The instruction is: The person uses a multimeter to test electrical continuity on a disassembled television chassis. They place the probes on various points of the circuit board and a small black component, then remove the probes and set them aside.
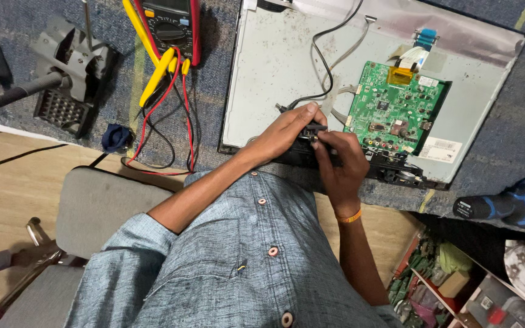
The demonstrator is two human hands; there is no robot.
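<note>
Grey-blue shirt nearest; left hand and right hand meet, fingers pinched on small black connector at near edge of grey panel back, just left of green circuit board. Blue-grey carpeted table; multimeter far left; white label right.

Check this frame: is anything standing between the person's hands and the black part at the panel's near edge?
Nothing visible does. The left hand and right hand both already rest on the black part at the metal back panel's near edge, beside the green circuit board.
</note>
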